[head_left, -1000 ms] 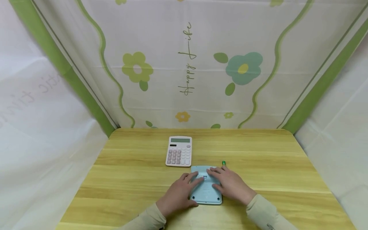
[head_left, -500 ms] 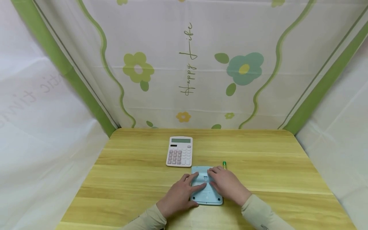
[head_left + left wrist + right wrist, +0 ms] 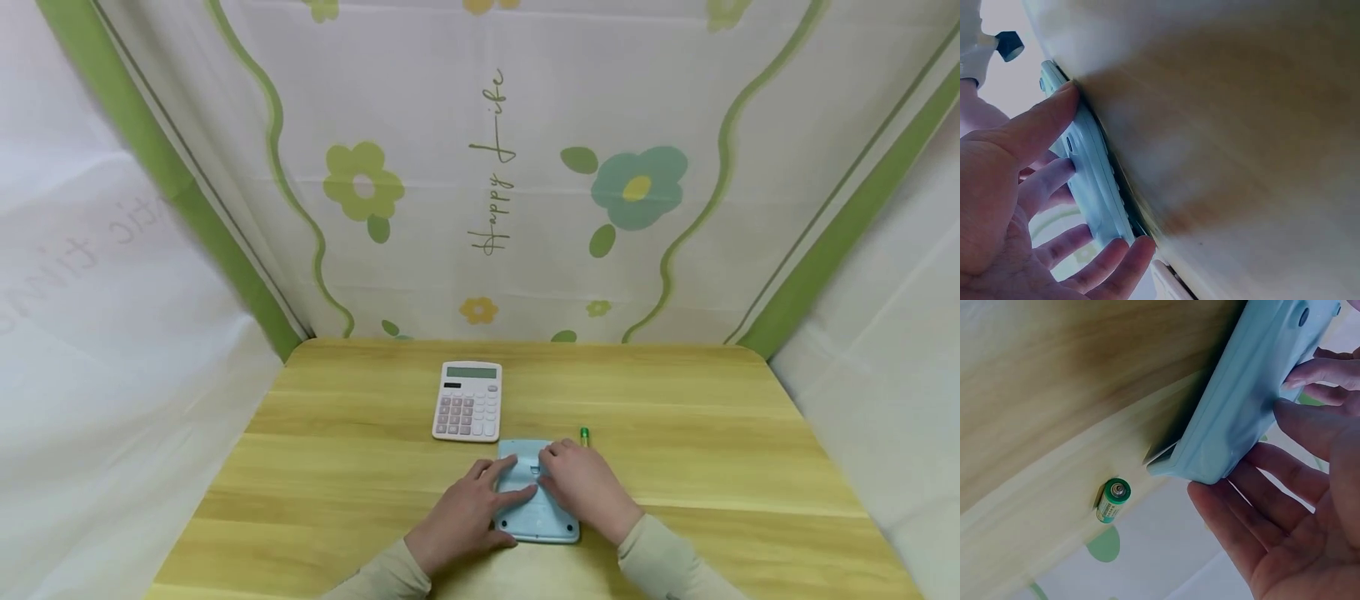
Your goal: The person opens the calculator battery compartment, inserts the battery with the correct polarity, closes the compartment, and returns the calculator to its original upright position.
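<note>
Blue calculator [image 3: 542,520] (face down) lies under a spread left hand [image 3: 465,510], the unclenched right hand [image 3: 590,490] having shifted nearer its latch [image 3: 535,470].

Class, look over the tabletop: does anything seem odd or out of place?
The blue calculator lies face down, unlike the white calculator, and a loose battery lies beyond the right hand. No damage shows.

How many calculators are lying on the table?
2. The pale pink calculator lies face up, farther back; the blue calculator lies face down, touched by the left hand and the right hand. No others show.
</note>
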`<act>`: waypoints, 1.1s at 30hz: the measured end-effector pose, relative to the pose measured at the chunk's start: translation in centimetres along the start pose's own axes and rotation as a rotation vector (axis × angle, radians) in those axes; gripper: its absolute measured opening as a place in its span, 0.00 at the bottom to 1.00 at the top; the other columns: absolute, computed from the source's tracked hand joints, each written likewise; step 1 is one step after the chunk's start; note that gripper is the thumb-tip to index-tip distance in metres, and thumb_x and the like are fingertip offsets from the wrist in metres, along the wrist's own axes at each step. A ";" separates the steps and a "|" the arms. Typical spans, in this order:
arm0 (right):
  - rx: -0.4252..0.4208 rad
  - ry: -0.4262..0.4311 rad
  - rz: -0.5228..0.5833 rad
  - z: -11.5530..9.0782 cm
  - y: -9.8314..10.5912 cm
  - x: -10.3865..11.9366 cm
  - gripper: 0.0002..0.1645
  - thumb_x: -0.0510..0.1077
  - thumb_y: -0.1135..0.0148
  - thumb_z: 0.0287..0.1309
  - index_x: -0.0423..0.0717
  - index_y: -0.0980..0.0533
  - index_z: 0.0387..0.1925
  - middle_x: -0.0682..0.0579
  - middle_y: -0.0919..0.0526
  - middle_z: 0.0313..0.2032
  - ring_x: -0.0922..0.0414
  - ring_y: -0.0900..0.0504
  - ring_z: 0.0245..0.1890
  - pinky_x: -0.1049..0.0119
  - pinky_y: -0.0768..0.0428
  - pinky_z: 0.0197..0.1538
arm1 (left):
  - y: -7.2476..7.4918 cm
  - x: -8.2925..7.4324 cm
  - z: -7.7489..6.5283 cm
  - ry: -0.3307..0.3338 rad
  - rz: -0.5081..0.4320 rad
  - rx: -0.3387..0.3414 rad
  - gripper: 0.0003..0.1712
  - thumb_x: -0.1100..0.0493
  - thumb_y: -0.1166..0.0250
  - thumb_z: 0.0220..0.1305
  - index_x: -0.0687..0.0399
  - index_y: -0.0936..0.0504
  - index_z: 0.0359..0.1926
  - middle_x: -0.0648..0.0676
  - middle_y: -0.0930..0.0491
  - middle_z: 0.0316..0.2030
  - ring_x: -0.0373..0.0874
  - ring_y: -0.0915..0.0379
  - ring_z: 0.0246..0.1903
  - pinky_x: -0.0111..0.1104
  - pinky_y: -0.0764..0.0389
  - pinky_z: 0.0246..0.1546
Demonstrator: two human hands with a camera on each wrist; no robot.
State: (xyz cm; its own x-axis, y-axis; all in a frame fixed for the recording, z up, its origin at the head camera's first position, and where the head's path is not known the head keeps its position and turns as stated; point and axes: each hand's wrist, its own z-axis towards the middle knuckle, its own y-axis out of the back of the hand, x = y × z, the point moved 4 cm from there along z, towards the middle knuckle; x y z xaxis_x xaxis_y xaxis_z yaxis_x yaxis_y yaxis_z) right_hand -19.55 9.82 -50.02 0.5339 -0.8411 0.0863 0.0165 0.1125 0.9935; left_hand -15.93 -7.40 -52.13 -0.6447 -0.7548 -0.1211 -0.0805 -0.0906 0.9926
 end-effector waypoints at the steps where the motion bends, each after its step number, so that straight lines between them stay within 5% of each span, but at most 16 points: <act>1: 0.001 -0.004 0.000 0.0 -0.1 0.1 0.15 0.52 0.26 0.62 0.46 0.15 0.42 0.48 0.11 0.42 0.51 0.13 0.42 0.54 0.11 0.44 | 0.0 0.0 -0.1 0.002 -0.001 0.002 0.41 0.33 0.27 0.58 0.23 0.28 0.72 0.55 0.35 0.76 0.51 0.30 0.63 0.39 0.18 0.59; 13: -0.101 0.027 -0.038 0.5 -0.2 0.3 0.10 0.49 0.25 0.60 0.46 0.13 0.33 0.51 0.11 0.31 0.55 0.13 0.31 0.61 0.12 0.35 | -0.2 0.2 -0.4 -0.005 -0.032 -0.032 0.42 0.33 0.27 0.58 0.22 0.30 0.73 0.60 0.41 0.78 0.54 0.32 0.67 0.40 0.18 0.59; 33: -0.020 0.098 -0.166 0.6 -0.2 1.3 0.07 0.39 0.26 0.59 0.42 0.14 0.39 0.47 0.11 0.34 0.54 0.14 0.32 0.62 0.12 0.37 | -0.4 0.6 -0.5 -0.001 -0.046 -0.015 0.42 0.30 0.30 0.59 0.20 0.32 0.74 0.64 0.45 0.79 0.55 0.33 0.69 0.43 0.18 0.60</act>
State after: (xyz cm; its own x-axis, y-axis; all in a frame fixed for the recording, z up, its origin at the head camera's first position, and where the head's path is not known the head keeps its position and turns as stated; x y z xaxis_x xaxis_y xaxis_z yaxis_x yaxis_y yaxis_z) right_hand -19.38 8.38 -50.08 0.6019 -0.7937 -0.0874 0.1279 -0.0123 0.9917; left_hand -15.89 -8.20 -52.61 -0.6415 -0.7489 -0.1663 -0.0986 -0.1345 0.9860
